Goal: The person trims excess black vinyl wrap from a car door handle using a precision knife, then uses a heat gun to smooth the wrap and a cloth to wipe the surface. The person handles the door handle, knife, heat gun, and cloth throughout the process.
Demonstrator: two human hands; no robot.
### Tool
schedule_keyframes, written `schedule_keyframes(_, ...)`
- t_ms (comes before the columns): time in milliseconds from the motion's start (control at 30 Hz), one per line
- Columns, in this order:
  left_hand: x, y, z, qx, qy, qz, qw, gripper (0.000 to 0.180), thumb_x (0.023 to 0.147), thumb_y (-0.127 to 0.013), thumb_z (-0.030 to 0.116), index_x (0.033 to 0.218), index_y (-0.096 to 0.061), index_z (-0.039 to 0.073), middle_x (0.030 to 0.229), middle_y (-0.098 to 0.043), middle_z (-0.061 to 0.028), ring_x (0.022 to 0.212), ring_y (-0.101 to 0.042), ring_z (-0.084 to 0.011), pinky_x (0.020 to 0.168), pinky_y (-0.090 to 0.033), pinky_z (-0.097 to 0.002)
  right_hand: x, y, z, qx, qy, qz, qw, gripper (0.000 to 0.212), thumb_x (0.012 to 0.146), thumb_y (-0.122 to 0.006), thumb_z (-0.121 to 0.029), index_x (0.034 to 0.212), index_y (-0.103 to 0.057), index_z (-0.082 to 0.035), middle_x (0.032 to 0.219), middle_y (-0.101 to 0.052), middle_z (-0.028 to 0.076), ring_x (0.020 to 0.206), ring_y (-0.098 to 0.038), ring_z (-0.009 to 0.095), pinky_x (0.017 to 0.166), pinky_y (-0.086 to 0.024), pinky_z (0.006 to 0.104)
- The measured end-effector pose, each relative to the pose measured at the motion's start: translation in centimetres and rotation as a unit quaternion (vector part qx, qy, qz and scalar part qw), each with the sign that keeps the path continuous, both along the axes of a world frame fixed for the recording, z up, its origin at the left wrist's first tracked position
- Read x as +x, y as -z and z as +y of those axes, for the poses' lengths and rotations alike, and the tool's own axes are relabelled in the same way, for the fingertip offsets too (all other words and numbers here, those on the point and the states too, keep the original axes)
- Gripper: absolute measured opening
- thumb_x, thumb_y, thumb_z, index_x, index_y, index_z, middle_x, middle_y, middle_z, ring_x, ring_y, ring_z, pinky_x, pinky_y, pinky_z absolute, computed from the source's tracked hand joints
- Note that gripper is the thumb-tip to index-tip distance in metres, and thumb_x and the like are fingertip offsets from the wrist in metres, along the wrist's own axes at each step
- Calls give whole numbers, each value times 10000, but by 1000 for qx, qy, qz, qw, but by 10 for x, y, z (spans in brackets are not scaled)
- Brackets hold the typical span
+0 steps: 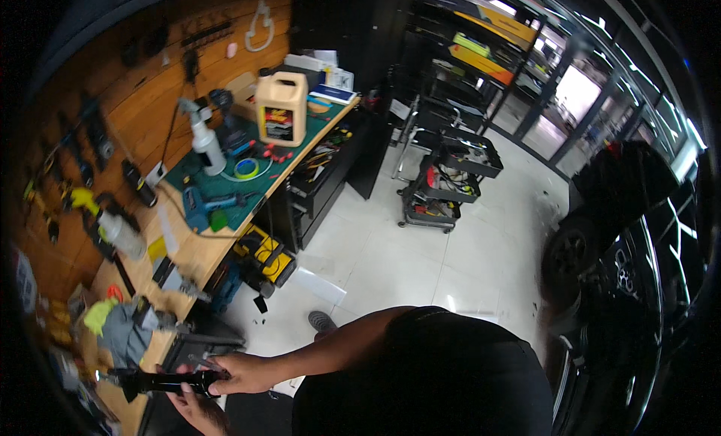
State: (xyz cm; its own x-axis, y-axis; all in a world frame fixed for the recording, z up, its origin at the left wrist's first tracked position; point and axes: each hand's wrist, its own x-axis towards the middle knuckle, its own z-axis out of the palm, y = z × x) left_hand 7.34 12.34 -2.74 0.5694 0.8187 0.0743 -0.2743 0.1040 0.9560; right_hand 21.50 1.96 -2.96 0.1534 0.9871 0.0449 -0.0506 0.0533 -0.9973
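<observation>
At the lower left, over the near end of the workbench (131, 410), a glossy black cylindrical tool (161, 382) lies across my hands. It looks like a torch, but its exact kind is hard to make out. My right hand (239, 373) is closed around its near end, with a thin grey part (201, 360) beside the fingers. From below, my left hand (200, 413) cups the middle of the tool, its fingers wrapped up around it. Just beyond the tool, a grey cloth (125, 333) lies bunched on the bench.
Spray bottles (209, 150), a beige jug (282, 109), a blue cordless tool (197, 205) and a tape roll (245, 168) stand along the bench. A yellow-black machine (269, 259) sits below. A tiered tool cart (443, 181) stands farther off; a black car (627, 286) is at right.
</observation>
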Motion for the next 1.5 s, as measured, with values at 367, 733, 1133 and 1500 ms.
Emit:
schedule_keyframes(367,99,-29,32,-95,146,75,982,563,845,-661,220,1297,-472,-58,1183,-573,-167,1095,-563,-252,991,-414,-379,113,-3,31,131,4,52,990,512,875,-661,-271,1302,-477,-57,1055,-640,119,963,-589,159,842,-470,333)
schedule_keyframes(733,86,-29,45,-118,36,98,988,500,948,-566,174,1363,-394,-47,1114,-610,-111,955,-610,-188,797,-513,-326,136,-11,85,-91,-129,121,980,455,916,-626,-258,1266,-513,9,906,-626,31,638,-505,39,546,-408,209)
schedule_keyframes(1133,-52,-16,140,-105,-68,39,991,428,979,-514,255,1311,-479,-13,1076,-611,-79,852,-591,-143,756,-504,-289,94,-58,240,-104,-66,-185,975,455,946,-520,-228,1342,-441,-19,972,-610,53,789,-536,96,726,-450,245)
schedule_keyframes(1500,-44,-4,169,-204,-107,-86,969,452,949,-563,198,1326,-460,-29,964,-655,-102,746,-636,-128,684,-540,-273,294,123,283,-151,-11,-539,829,352,854,-519,-83,1188,-549,24,1016,-613,274,907,-604,413,808,-479,441)
